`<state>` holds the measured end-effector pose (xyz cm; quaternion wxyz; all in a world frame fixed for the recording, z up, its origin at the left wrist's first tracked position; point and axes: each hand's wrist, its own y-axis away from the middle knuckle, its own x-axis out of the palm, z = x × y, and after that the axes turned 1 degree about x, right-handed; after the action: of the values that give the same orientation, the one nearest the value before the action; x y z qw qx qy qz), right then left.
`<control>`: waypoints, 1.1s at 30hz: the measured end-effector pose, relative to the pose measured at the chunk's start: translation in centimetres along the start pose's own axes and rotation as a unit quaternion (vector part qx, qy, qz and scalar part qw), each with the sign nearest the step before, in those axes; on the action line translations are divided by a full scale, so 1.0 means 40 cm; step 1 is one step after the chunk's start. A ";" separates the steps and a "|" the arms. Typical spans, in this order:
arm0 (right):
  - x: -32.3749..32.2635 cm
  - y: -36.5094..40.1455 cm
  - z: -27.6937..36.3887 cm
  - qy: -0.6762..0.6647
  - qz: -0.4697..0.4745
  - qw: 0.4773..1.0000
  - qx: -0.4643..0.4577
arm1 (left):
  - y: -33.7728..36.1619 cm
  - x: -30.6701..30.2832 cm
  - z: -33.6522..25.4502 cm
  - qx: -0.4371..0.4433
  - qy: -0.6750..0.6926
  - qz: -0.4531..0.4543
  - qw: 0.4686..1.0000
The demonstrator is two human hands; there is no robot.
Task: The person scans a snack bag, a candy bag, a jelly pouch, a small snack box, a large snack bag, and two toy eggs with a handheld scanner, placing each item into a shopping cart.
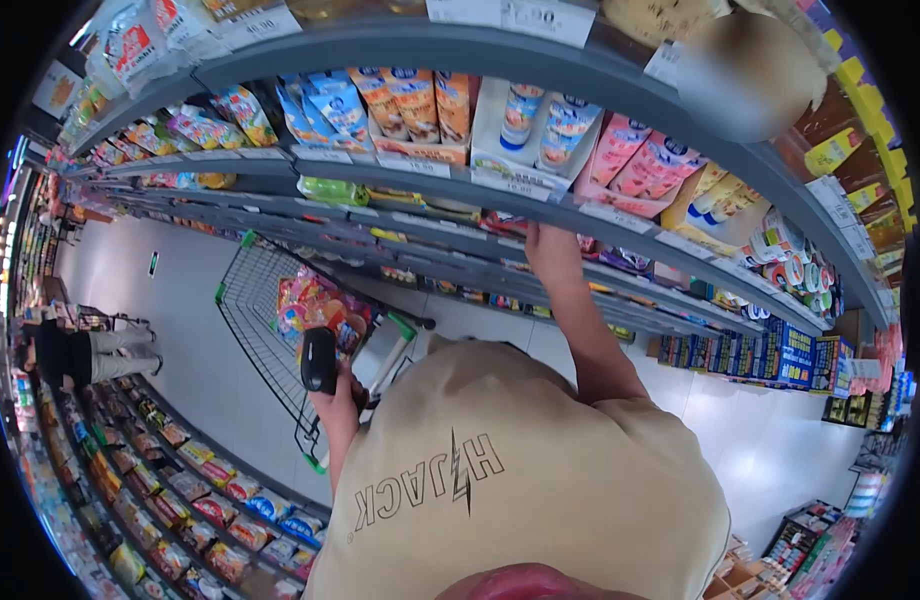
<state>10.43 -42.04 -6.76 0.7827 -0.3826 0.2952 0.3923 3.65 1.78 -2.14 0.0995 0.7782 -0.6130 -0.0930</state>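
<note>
The left hand [335, 398] was clenched round a black handheld device [318, 360] at 8 o'clock, over the cart [242, 290] already holding packets [315, 300], while the right hand [552, 250] reached into the shelf [460, 195] at 12 o'clock, its grasp hidden, so apparently nothing was taken yet.

Stocked shelving [620, 232] closes in on the right hand [552, 250], with a tier of pouches [550, 130] just above it and packed rows on either side. Directly beyond the left hand [332, 400] and its black scanner [318, 360], a loaded shopping cart [255, 300] blocks the way. Open aisle floor [170, 290] lies further to its left and between the two arms.
</note>
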 end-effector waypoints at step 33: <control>0.172 0.102 0.300 -0.558 0.386 0.734 -0.023 | 0.114 -0.042 -0.005 0.081 -0.129 0.171 0.973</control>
<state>12.51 -27.77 -7.08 0.5795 0.0338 -0.0815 0.8101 -0.95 2.36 -0.68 -0.0298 0.6486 -0.7503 -0.1245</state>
